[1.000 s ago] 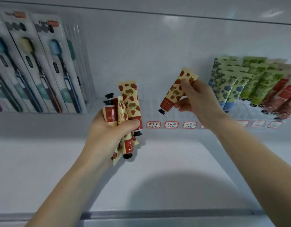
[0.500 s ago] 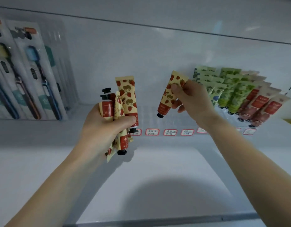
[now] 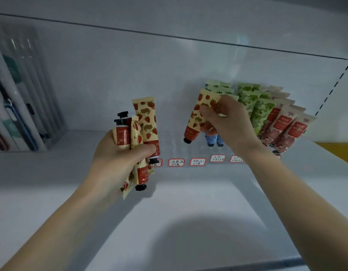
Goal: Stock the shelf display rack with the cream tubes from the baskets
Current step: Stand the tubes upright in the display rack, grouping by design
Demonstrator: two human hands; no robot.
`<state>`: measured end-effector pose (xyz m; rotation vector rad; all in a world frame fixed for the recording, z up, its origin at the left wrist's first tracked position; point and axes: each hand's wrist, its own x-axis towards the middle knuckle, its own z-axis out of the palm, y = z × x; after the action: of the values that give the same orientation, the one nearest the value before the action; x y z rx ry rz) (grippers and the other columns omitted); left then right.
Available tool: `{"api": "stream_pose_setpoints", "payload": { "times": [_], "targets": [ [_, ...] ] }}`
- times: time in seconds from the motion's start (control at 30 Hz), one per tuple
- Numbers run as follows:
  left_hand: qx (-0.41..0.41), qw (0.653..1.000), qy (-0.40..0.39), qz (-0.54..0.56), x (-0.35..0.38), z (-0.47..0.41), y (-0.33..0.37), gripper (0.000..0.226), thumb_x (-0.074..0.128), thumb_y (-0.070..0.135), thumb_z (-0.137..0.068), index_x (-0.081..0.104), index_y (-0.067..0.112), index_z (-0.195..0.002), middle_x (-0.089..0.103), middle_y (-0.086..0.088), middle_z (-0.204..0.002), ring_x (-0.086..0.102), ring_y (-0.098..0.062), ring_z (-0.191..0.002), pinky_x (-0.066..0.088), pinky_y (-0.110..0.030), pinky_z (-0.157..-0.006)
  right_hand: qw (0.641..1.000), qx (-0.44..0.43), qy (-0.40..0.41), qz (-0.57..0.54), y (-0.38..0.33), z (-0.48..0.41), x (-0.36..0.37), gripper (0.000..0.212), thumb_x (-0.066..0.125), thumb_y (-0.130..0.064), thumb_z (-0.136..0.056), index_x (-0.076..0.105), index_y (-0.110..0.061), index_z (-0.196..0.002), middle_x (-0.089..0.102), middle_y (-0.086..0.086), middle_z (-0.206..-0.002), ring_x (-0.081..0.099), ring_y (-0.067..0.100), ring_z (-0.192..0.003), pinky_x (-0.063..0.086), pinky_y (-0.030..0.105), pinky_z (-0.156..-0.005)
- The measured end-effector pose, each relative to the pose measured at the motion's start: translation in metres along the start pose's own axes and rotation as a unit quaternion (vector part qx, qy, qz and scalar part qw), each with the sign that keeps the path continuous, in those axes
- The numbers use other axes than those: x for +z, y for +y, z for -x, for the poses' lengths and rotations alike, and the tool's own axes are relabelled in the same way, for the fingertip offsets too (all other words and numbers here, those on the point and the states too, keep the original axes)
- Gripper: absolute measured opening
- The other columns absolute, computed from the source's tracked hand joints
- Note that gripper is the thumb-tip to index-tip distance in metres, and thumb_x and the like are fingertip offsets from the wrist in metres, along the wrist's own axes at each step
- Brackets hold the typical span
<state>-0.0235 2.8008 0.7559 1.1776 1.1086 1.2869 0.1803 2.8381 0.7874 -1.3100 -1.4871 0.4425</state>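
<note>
One strawberry-print cream tube [image 3: 199,116] hangs cap-down in your right hand [image 3: 227,126], fingers [image 3: 226,103] pinching its upper body near the crimp, just above the clear display rack [image 3: 173,141] at the back edge of the shelf [image 3: 169,202]. Your left hand [image 3: 114,159] clutches a bundle of tubes [image 3: 144,126] by the rack's left end. Light, soft-walled and likely slick, the tubes look best held at the stiff crimp or the firm shoulder by the cap, not squeezed mid-body.
</note>
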Motion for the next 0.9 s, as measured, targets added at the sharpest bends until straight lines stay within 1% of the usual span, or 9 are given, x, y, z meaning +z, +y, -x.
{"api": "stream_pose_setpoints", "payload": {
  "times": [0.13,0.27,0.43,0.53,0.6,0.67,0.77,0.83,0.9],
  "targets": [
    [-0.002,1.000,0.012,0.000,-0.002,-0.003,-0.003,0.019,0.070,0.001,-0.077,0.065,0.007,-0.094,0.070,-0.015,-0.088,0.070,-0.027,-0.073,0.059,-0.042,-0.060,1.000,0.005,-0.020,-0.023,-0.002,-0.003,0.008,0.016,0.057,-0.014,-0.092,0.049,-0.012,-0.078,0.064,0.002,-0.073,0.063,0.007,-0.048,0.053,0.025,-0.049],
    [0.002,1.000,0.019,-0.004,-0.007,-0.008,-0.002,0.019,0.070,0.002,-0.078,0.065,0.005,-0.096,0.070,-0.016,-0.088,0.070,-0.027,-0.071,0.058,-0.037,-0.055,0.999,0.009,-0.035,-0.038,-0.004,-0.009,0.015,0.017,0.055,-0.015,-0.093,0.049,-0.013,-0.078,0.065,0.010,-0.080,0.063,0.008,-0.049,0.053,0.026,-0.049],
    [0.002,1.000,0.025,0.002,-0.011,-0.012,-0.002,0.014,0.069,0.000,-0.078,0.065,0.010,-0.088,0.070,-0.012,-0.081,0.070,-0.023,-0.067,0.054,-0.027,-0.047,0.999,0.015,-0.038,-0.035,-0.002,-0.013,0.020,0.015,0.052,-0.018,-0.095,0.049,-0.008,-0.084,0.067,0.014,-0.086,0.064,0.009,-0.051,0.055,0.031,-0.053],
    [-0.002,1.000,0.025,0.002,-0.012,-0.013,-0.004,0.015,0.069,0.000,-0.078,0.065,0.009,-0.090,0.069,-0.015,-0.083,0.069,-0.026,-0.069,0.057,-0.032,-0.050,0.999,0.007,-0.033,-0.017,-0.001,-0.015,0.018,0.015,0.050,-0.018,-0.095,0.050,-0.005,-0.087,0.065,0.012,-0.083,0.063,0.007,-0.051,0.053,0.027,-0.051],
    [-0.002,1.000,0.026,-0.004,-0.012,-0.015,-0.004,0.016,0.069,0.001,-0.078,0.065,0.007,-0.091,0.069,-0.017,-0.083,0.070,-0.028,-0.070,0.058,-0.038,-0.056,1.000,-0.004,-0.023,0.006,0.000,-0.016,0.014,0.016,0.050,-0.019,-0.095,0.049,-0.012,-0.080,0.063,0.007,-0.078,0.062,0.004,-0.049,0.052,0.022,-0.047],
    [-0.003,1.000,0.025,-0.006,-0.011,-0.016,-0.004,0.018,0.069,0.002,-0.078,0.065,0.007,-0.094,0.070,-0.016,-0.086,0.070,-0.027,-0.072,0.058,-0.040,-0.060,0.999,-0.011,-0.005,0.032,0.002,-0.018,0.008,0.020,0.051,-0.019,-0.094,0.047,-0.013,-0.076,0.062,0.006,-0.075,0.062,0.004,-0.048,0.052,0.021,-0.047],
    [-0.008,1.000,0.019,-0.001,-0.008,-0.016,0.000,0.017,0.069,0.001,-0.078,0.065,0.007,-0.093,0.071,-0.013,-0.083,0.070,-0.023,-0.067,0.057,-0.034,-0.053,0.998,-0.017,0.009,0.058,0.001,-0.022,0.000,0.014,0.053,-0.016,-0.094,0.049,-0.006,-0.084,0.064,0.009,-0.076,0.063,0.004,-0.048,0.053,0.024,-0.049],
    [-0.010,1.000,0.017,0.003,-0.006,-0.016,0.002,0.015,0.068,0.001,-0.078,0.065,0.009,-0.090,0.071,-0.011,-0.078,0.070,-0.021,-0.063,0.055,-0.032,-0.051,0.998,-0.020,0.006,0.059,-0.003,-0.025,-0.003,0.005,0.054,-0.011,-0.093,0.049,-0.012,-0.092,0.064,0.006,-0.077,0.064,0.006,-0.051,0.054,0.028,-0.052],
    [-0.009,1.000,0.018,0.001,-0.005,-0.016,0.004,0.016,0.069,0.002,-0.078,0.065,0.011,-0.091,0.071,-0.011,-0.079,0.070,-0.023,-0.065,0.057,-0.035,-0.054,0.995,-0.029,0.017,0.093,-0.006,-0.031,-0.003,0.009,0.055,-0.009,-0.090,0.048,-0.014,-0.092,0.066,0.010,-0.081,0.069,0.017,-0.064,0.057,0.039,-0.059]
  ]
}}
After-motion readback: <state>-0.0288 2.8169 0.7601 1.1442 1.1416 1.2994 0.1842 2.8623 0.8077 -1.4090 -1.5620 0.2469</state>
